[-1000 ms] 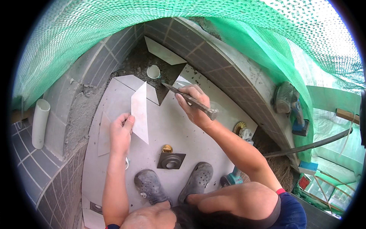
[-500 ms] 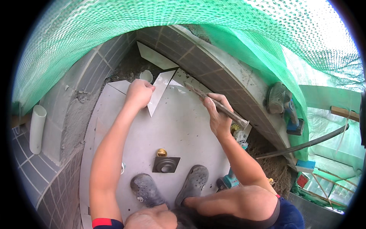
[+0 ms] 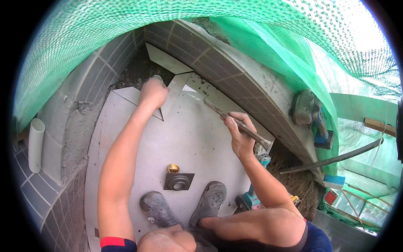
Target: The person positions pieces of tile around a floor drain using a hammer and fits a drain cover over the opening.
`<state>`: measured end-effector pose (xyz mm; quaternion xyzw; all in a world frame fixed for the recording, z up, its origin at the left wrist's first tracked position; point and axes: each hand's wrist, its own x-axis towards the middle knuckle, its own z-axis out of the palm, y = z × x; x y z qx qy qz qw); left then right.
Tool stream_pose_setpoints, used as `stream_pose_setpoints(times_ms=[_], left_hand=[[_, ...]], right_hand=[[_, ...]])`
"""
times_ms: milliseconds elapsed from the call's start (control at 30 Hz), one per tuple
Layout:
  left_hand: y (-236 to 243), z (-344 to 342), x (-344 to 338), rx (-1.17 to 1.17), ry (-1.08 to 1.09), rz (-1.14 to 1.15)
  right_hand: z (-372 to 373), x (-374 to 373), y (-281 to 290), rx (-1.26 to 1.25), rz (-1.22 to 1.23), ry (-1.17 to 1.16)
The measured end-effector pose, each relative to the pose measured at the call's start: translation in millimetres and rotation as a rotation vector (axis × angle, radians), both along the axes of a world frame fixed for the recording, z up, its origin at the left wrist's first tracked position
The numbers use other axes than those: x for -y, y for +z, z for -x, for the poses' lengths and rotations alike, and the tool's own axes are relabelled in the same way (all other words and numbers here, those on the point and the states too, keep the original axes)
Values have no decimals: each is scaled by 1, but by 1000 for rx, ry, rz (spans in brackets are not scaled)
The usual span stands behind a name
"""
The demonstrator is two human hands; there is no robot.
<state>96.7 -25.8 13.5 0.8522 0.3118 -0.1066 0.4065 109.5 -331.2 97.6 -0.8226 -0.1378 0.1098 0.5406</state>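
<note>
My left hand (image 3: 155, 93) is closed at the left edge of a narrow pale cut tile (image 3: 175, 91) that lies beside other light tiles (image 3: 124, 95); its fingertips and whatever they grip are hidden. A short pipe stub behind those fingers is mostly covered. My right hand (image 3: 242, 135) is wrapped round a long dirty metal chisel (image 3: 256, 136), its thin end pointing up and leftward over the large pale tile. A separate angled tile (image 3: 167, 59) lies along the far wall beside dark mortar (image 3: 136, 72).
A black drain cover (image 3: 179, 182) and brass fitting (image 3: 173, 168) lie between my shoes. A white pipe (image 3: 36, 145) stands left. A teal power tool (image 3: 249, 197) is by my right leg, another tool (image 3: 323, 139) on the right ledge, near a dark hose (image 3: 331, 160). Green netting (image 3: 176, 8) surrounds the corner.
My left hand carried the cut tile up and rightward from the left, and it now lies down by the pipe stub. My right hand moved right and down with the chisel.
</note>
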Motion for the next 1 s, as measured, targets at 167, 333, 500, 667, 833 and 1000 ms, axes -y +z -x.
stream_pose_setpoints(times_ms=[167,333,500,667,833,1000], left_hand=[[10,-1,9,77,-32,-62],[3,9,1,221,-54,-94],[18,10,4,158,-197,-69],[9,29,6,391,-251,-150],[0,41,-25,535,-249,-195],[9,51,-18,498,-184,-274]], right_hand=[[-2,-6,5,-37,-7,25],[-14,-23,42,-129,282,162],[-14,-40,77,-35,614,333],[-8,-40,58,-67,644,305],[-4,-49,53,-329,437,263],[2,-37,40,-231,472,350]])
